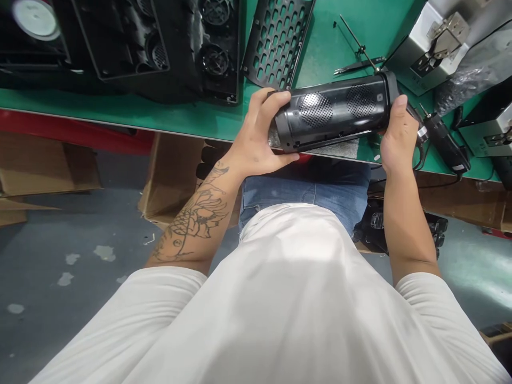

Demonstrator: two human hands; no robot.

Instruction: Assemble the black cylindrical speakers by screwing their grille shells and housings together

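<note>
Between my two hands is a long black housing [336, 109] with two perforated patches on its glossy face, held sideways over the table's front edge. My left hand [260, 133] grips its left end, thumb along the lower edge and fingers over the top. At the right end, my right hand [399, 136] is closed around the rim, its thumb on the near face and its other fingers hidden behind. A black panel with slots [278, 40] lies just beyond the housing. Close to my right hand rests a black electric screwdriver [446, 141] with a cable.
Large black casings with round speaker-like parts [216, 58] cover the green table's [192, 114] left side. Tweezers [356, 66] and a thin rod [352, 34] lie behind the housing. Silver screw-feeder-like boxes [424, 48] stand at right. Cardboard boxes [172, 176] sit below the table edge.
</note>
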